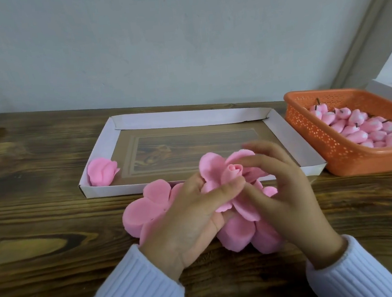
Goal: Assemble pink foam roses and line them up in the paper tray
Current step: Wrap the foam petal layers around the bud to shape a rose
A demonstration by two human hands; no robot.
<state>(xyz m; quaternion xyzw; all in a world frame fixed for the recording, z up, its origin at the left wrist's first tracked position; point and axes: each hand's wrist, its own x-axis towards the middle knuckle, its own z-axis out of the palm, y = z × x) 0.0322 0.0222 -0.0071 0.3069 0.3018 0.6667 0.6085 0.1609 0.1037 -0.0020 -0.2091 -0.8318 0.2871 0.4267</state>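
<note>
A person's left hand (196, 210) pinches a half-built pink foam rose (231, 176) at its base, thumb and fingers closed on the petals, while the right hand (282, 188) has loosely curled fingers on the outer petals, its grip half open. The bud points up, just in front of the near wall of the paper tray (281, 128). One finished rose (102, 171) lies in the tray's near-left corner, ahead and to the left of the left hand, likely the nearer for placing. Spare petal stacks (145, 208) rest on the bench (40, 211); buds fill an orange basket (313, 134).
</note>
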